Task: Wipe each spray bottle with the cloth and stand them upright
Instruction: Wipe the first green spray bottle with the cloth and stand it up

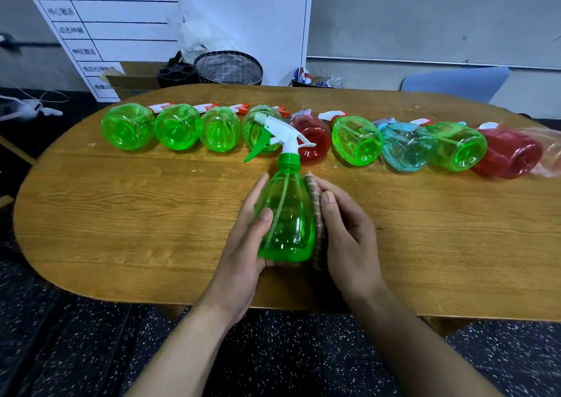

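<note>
wiping the first green bottle while the row waited on its side

holding it over the near middle of the wooden table [121, 214], the person had a green spray bottle [285, 217] between both hands, its white sprayer head pointing away toward the row. the left hand [246, 238] cupped the bottle's left side and base, fingers curled along the far flank and thumb lying across the front. the right hand [346, 232] pressed a folded brownish cloth [317, 214] flat against the bottle's right side, fingers curved round the cloth with the thumb on its upper edge. so both hands were closed on something: the left on the bottle, the right on the cloth.

behind them, along the far half of the table, a row of lying bottles [358, 141] stretched from left to right, bases turned toward the camera: several green, two red, one pale blue, and a faint pinkish one at the right edge that was hard to make out. none of them stood upright.

by my reading the wiping step was in hand on this one bottle, and the task was near its start. the next move would call for turning the bottle in the left hand so the cloth reaches the unwiped faces, then setting it down on its base in a free patch of table, apart from the row so it does not knock the others.
</note>
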Action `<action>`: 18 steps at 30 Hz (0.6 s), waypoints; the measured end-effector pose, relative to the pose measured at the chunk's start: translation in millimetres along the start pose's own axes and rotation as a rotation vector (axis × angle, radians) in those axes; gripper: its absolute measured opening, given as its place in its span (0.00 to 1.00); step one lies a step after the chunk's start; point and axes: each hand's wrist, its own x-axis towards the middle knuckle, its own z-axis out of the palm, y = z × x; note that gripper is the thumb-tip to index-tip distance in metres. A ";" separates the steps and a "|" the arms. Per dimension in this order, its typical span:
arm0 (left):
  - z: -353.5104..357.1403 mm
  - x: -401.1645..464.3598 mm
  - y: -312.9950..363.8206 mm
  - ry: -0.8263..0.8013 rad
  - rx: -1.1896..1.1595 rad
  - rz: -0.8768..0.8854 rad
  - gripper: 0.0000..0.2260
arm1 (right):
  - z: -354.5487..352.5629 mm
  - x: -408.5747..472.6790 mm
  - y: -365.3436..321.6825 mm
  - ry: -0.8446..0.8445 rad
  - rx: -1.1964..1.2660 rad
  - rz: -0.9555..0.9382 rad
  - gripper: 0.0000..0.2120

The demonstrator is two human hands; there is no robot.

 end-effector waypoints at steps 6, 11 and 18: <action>-5.4 1.8 -10.6 -0.039 0.118 0.046 0.25 | -6.6 11.0 -10.3 -0.022 -0.338 -0.247 0.16; -6.9 0.4 -7.5 -0.021 0.049 0.027 0.21 | -6.1 -6.5 -8.8 -0.169 -0.521 -0.386 0.17; -10.4 0.4 -6.3 0.008 0.072 0.057 0.22 | -6.4 -33.9 -2.2 -0.348 -0.585 -0.714 0.14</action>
